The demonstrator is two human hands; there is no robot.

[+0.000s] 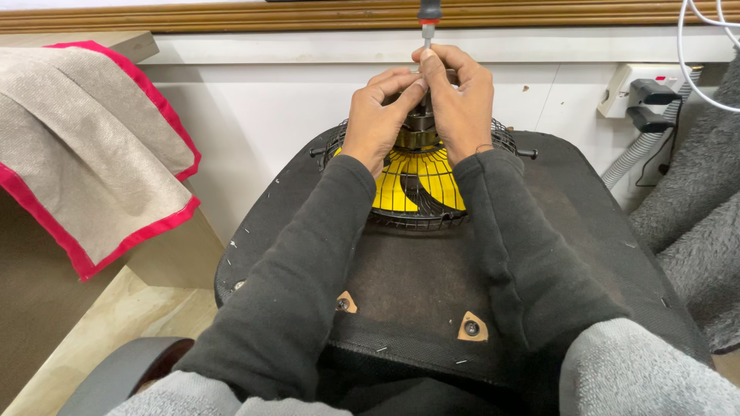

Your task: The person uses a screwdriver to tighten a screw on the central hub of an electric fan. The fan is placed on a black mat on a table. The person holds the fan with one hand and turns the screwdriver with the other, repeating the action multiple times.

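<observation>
Small fan (417, 189), black wire cage over yellow blades, is lying face-down on an upturned black padded seat base (432, 285), which is serving as a table and keeping the motor hub facing up toward the hands. Left hand (375, 115) and right hand (460, 100) are closing around the metal hub (418, 131) from either side, each grip clamped on it, apparently steadying it; whether the right grip is also taking in the tool's shaft cannot be told. Screwdriver (428, 19), dark handle with red collar, is standing upright above the hub, its tip hidden behind the fingers. No package or label is showing. Beige cloth with red border (92, 146) is draping over a wooden ledge at left. White wall socket (634, 88) with black plugs is sitting at right, grey fleece (705, 200) beside it.
</observation>
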